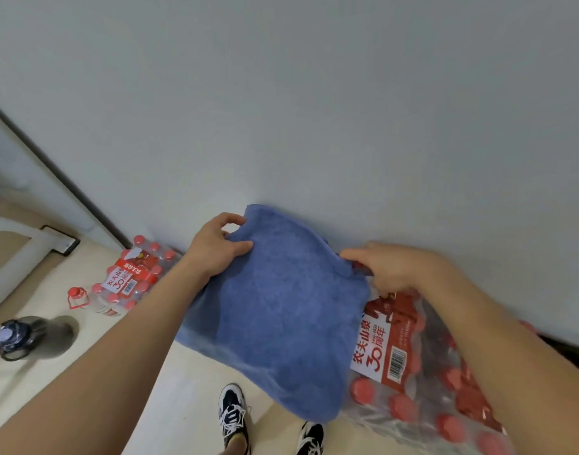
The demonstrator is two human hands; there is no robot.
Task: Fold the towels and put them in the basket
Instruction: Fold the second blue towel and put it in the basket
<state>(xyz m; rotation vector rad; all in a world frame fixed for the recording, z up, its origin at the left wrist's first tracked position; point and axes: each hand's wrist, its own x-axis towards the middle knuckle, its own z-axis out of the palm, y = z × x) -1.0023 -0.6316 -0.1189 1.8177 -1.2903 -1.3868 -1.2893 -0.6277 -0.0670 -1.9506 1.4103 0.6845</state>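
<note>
- A pale beige floor [189,389] meets a plain grey-white wall [314,93] that fills the upper frame.
- Shrink-wrapped packs of red-capped bottles sit at left centre [133,277] and lower right [413,372]; a dark flask [15,336] lies at far left.
- Two black-and-white sneakers [232,415] show at bottom centre.
- The blue towel [281,316] hangs mid-frame, held up in the air.
- Left hand [215,247] pinches the towel's upper left corner; right hand [390,267] grips its upper right edge, both arms reaching forward.

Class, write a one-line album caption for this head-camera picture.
Both hands, left and right, hold a blue towel up above shrink-wrapped water bottles.
</note>
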